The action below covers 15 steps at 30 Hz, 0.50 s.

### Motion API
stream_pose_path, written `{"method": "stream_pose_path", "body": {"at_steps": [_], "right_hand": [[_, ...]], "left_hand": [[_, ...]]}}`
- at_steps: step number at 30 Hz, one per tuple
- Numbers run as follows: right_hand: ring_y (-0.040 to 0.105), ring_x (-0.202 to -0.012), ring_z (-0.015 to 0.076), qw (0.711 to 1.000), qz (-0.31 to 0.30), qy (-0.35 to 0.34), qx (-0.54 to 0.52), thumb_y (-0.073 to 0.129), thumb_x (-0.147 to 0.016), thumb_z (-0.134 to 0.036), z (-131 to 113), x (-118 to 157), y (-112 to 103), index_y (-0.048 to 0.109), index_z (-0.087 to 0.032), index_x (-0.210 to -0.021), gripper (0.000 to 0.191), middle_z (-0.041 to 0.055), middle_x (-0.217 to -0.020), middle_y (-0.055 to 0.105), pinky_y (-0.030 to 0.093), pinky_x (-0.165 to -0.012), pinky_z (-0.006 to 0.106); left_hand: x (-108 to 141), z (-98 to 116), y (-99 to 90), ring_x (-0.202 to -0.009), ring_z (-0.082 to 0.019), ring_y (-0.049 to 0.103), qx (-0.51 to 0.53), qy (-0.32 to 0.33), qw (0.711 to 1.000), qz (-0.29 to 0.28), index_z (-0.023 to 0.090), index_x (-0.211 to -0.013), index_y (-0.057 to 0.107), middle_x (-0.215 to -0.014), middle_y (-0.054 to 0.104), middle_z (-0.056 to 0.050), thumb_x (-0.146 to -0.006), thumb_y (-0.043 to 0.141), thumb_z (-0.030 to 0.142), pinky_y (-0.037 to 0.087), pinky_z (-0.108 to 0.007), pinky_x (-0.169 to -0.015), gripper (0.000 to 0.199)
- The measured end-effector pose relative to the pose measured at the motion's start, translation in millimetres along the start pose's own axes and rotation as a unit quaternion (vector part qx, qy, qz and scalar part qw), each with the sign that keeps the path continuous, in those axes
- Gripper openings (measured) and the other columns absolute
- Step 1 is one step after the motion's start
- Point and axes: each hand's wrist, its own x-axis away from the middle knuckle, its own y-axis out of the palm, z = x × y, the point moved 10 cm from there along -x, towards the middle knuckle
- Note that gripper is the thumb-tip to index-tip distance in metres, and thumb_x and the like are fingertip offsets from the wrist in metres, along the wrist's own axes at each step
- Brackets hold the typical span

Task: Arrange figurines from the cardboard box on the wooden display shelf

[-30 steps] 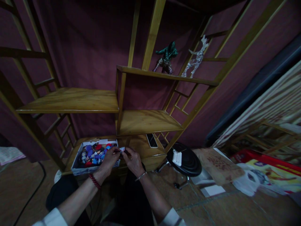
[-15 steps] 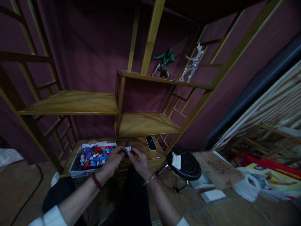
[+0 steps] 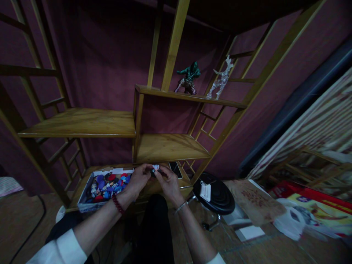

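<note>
A small figurine, whitish on top and dark below, is held between the fingertips of both hands above the lowest shelf. My left hand, with a red bead bracelet at the wrist, pinches its left side. On its right side, my right hand grips it with thumb and fingers; a silver bracelet circles that wrist. Left of my left hand stands an open box with several small red, blue and purple figurines in it. A phone lies just behind my right hand.
The wooden shelf unit rises in front, with a green-topped figure and a clear deer figurine on its upper right shelf. A round black stool holding a white item stands at the right. Cardboard lies beyond it.
Both hands, with the figurine between them, have moved slightly up and to the right, now partly covering the phone. The camera view has shifted a little.
</note>
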Motion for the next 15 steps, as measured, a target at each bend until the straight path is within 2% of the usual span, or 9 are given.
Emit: {"method": "stream_pose_path", "body": {"at_steps": [4,11,15], "right_hand": [[0.060,-0.084,0.0167,1.000,0.006,-0.013,0.003,0.053,-0.078,-0.030,-2.2,-10.5,-6.2,0.063,-0.021,-0.094,0.021,0.0047,-0.092,0.064,0.048,-0.075,0.028],[0.060,-0.087,0.0163,1.000,0.008,-0.027,-0.005,0.052,-0.079,-0.030,-1.7,-30.0,-13.3,0.063,-0.023,-0.095,0.021,0.0029,-0.094,0.065,0.047,-0.080,0.029],[0.060,-0.087,0.0160,1.000,-0.002,-0.018,-0.021,0.051,-0.080,-0.029,4.0,-41.4,-12.9,0.063,-0.022,-0.096,0.021,0.0025,-0.095,0.066,0.047,-0.081,0.029]], "left_hand": [[-9.5,6.6,5.5,-0.073,-0.011,0.059,0.012,0.012,1.000,0.002,0.014,-0.081,0.061,-0.083,0.065,-0.003,-0.062,0.046,-0.004,0.050,-0.021,-0.063,0.030],[-26.3,18.2,10.2,-0.075,-0.012,0.060,0.024,0.039,0.999,0.019,0.014,-0.080,0.061,-0.083,0.065,-0.003,-0.063,0.045,-0.004,0.051,-0.026,-0.069,0.030],[-35.1,21.4,13.1,-0.069,-0.011,0.059,0.031,0.036,0.998,0.036,0.014,-0.079,0.059,-0.081,0.064,-0.003,-0.065,0.043,-0.004,0.051,-0.024,-0.064,0.028]]}}
